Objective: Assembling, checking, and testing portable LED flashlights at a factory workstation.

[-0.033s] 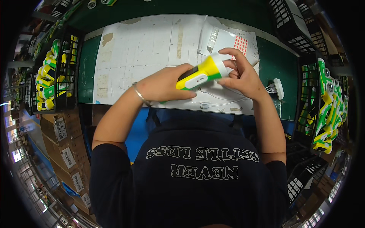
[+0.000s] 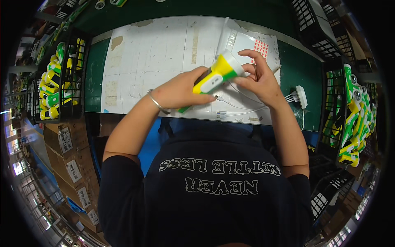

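Note:
A yellow, green and white flashlight (image 2: 222, 71) lies tilted in my left hand (image 2: 179, 90), its wide white head pointing up to the right. My left fingers and thumb wrap round its dark-and-yellow handle; a small white switch panel faces up. At the white rim of the head is my right hand (image 2: 263, 82), with index finger raised and thumb apart from it. The thumb and a curled finger come close to the rim; whether they touch it I cannot tell. White charging cables (image 2: 242, 111) with small plugs lie on the table below the flashlight.
A sheet of red stickers (image 2: 260, 48) lies on white packaging behind my right hand. A white multi-port charger (image 2: 301, 96) sits at the right. Black crates of flashlights stand left (image 2: 78, 78) and right (image 2: 338, 107). Cardboard boxes (image 2: 68, 152) are stacked at lower left.
The flashlight has tipped a little more upright, and its head has shifted slightly left and down. My left hand has turned slightly with it. The right hand has barely moved.

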The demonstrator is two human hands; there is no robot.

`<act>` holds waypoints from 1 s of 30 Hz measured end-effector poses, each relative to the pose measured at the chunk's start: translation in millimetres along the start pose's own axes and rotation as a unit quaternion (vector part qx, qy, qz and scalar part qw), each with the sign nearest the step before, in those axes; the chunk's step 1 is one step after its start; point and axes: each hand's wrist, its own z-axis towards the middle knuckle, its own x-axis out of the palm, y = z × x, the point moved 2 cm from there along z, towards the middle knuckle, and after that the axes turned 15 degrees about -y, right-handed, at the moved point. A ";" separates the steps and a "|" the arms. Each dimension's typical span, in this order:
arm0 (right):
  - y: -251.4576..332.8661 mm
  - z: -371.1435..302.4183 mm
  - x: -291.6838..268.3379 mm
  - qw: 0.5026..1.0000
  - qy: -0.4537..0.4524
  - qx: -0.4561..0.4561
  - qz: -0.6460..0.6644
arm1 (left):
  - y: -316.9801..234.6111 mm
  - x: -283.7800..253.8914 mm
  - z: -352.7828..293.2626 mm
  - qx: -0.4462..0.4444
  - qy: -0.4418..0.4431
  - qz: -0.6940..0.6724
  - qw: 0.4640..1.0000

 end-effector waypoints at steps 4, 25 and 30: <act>-33.1 9.8 7.9 0.850 -0.110 -0.180 -0.483 | 32.6 20.4 5.0 -0.053 -0.088 -0.111 0.989; -8.7 -6.1 -9.5 0.993 -0.081 -0.037 -0.073 | 12.5 46.2 21.8 -0.028 -0.114 -0.130 0.985; -7.2 -9.5 -14.1 0.994 -0.073 -0.006 -0.082 | 11.2 51.1 19.5 -0.014 -0.125 -0.123 0.984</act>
